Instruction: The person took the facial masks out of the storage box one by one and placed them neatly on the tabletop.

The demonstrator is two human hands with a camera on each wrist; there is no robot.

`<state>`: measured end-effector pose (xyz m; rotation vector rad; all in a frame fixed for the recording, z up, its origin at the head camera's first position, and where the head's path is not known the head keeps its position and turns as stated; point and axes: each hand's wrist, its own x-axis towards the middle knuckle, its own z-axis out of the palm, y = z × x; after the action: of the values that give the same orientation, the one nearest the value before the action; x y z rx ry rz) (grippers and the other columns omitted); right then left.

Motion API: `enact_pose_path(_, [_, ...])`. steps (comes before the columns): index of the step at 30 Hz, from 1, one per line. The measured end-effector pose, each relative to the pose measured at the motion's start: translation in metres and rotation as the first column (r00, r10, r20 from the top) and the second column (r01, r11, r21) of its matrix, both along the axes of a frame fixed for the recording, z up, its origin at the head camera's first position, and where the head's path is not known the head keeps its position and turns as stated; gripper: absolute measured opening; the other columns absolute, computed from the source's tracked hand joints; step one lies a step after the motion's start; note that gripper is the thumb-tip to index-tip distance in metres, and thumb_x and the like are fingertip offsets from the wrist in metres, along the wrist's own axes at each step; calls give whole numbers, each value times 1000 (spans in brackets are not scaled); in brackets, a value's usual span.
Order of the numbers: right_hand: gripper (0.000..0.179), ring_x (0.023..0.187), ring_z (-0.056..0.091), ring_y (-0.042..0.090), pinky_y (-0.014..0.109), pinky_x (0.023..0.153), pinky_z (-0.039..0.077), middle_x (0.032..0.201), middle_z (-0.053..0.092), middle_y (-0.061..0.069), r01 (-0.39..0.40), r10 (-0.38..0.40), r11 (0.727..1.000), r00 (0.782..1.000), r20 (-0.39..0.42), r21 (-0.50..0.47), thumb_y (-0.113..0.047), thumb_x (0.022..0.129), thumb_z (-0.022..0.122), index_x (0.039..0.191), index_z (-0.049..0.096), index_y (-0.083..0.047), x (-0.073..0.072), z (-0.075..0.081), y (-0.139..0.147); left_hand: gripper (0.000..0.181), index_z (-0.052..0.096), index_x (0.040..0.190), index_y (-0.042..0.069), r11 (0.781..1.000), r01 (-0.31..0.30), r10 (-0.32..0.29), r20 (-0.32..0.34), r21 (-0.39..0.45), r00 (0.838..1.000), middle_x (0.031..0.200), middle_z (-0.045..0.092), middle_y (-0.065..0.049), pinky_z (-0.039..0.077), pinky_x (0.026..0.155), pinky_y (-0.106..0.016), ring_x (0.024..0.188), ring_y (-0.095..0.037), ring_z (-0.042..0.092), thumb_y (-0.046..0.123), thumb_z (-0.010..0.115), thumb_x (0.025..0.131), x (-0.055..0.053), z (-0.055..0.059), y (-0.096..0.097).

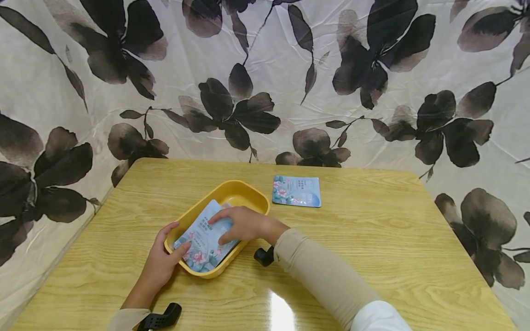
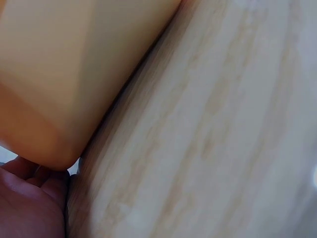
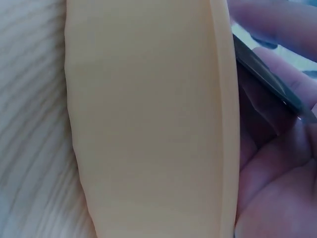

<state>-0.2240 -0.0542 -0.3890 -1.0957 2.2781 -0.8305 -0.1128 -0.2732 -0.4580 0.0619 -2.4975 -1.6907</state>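
A yellow plastic bin (image 1: 249, 195) sits at an angle on the table, left of its middle. Inside lies a light-blue, flower-printed sachet (image 1: 202, 238), with a pinkish edge of something else showing behind it. My left hand (image 1: 164, 255) grips the bin's near-left end, thumb over the rim by the sachet and fingers outside the wall (image 2: 54, 89). Reaching in from the right, my right hand (image 1: 242, 224) holds the sachet by its right side. In the right wrist view, a dark sachet edge (image 3: 270, 77) shows between fingers and palm, beyond the bin wall.
A similar blue sachet (image 1: 296, 191) lies flat on the wood-grain table (image 1: 372, 239), right of the bin near the back. A floral cloth (image 1: 265, 69) hangs behind the table. Each wrist carries a black camera mount (image 1: 165, 316).
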Motion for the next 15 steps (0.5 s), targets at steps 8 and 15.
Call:
enact_pose_path(8, [47,85,50,3,16,70,41,115,52,-10,-5,5,1000,999,-32,16,-17,78,69,121,54,-29,5,3,0,61,22,137,9,1000,7,-7,-17,0,1000,133,30,-18,39,77,-9,102,-8,45,24,57,89,-2,-1,0])
enact_pose_path(15, [41,84,49,7,17,68,42,118,51,-8,35,-40,996,997,-66,-82,-15,80,65,118,56,-28,7,13,10,60,24,136,9,1000,3,-3,-16,19,1000,124,39,-13,40,77,-11,98,-2,47,22,58,88,-2,-1,0])
